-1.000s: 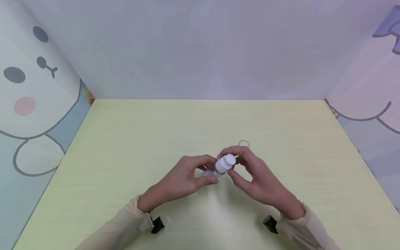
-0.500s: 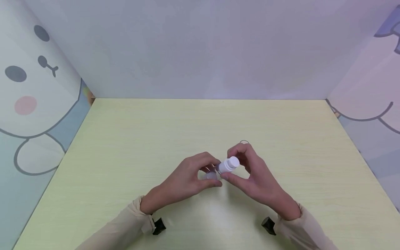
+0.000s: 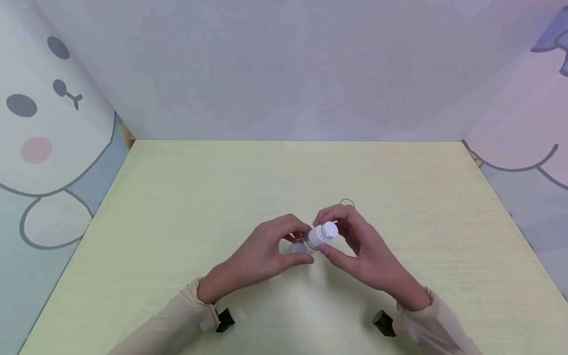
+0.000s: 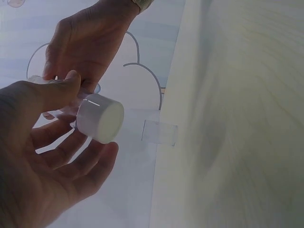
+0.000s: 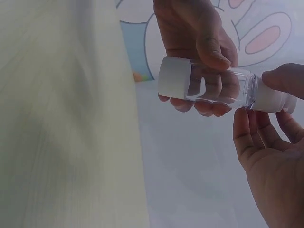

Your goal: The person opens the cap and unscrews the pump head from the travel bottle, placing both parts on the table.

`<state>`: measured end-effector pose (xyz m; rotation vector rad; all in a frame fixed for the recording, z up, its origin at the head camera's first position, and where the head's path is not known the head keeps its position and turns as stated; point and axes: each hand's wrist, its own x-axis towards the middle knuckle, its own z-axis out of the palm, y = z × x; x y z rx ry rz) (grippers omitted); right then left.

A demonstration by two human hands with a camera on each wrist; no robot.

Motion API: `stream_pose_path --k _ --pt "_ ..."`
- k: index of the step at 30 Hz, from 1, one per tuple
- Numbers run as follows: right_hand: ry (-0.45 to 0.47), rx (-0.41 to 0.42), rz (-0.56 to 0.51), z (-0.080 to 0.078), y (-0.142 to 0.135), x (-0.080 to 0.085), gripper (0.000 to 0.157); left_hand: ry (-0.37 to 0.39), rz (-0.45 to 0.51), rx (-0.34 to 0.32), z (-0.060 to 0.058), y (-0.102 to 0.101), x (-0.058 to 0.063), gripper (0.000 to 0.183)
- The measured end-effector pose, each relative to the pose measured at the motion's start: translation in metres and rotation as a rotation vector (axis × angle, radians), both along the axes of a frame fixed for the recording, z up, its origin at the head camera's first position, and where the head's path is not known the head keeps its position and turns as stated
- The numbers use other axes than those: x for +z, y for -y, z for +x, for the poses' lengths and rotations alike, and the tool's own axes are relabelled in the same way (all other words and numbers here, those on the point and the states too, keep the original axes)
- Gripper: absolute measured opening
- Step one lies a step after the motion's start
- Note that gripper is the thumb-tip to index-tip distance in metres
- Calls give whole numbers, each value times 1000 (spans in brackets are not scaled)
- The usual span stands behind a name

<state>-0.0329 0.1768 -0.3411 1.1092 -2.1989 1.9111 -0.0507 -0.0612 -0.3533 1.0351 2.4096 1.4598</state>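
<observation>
Presently, clear bottle (image 5: 223, 88) held tilted above pale wooden table (image 3: 222, 187), between both hands. White stepped cap (image 3: 321, 234) points up toward right; white base (image 5: 174, 77) at opposite end. Left hand (image 3: 266, 250) curled round bottle body, thumb on near side. Right hand (image 3: 364, 246) pinching cap between thumb and fingers. Clear cylinder (image 4: 160, 133) upright on table just beyond right hand, partly hidden in head view. Beige sleeves (image 3: 166, 323) on both arms.
</observation>
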Motion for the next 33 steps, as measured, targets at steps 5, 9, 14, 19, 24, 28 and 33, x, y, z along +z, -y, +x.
stream_pose_path --k 5,9,14,19,24,28,33 --pt "-30 43 -9 0 -1 0 48 -12 -11 15 0 0 1 41" --pt "-36 41 2 0 -1 2 53 -17 -2 25 0 -1 2 42" --pt "-17 -44 11 1 0 2 57 -29 11 33 1 -2 2 42" --pt "3 -138 17 1 3 0 55 -62 11 48 4 -4 2 40" --pt "49 -197 66 3 3 1 54 -78 -2 54 6 -5 4 38" --pt "61 -160 43 3 2 2 50 -51 3 16 4 -3 3 39" --pt "26 -60 -13 2 1 1 47 40 28 -72 -1 1 1 38"
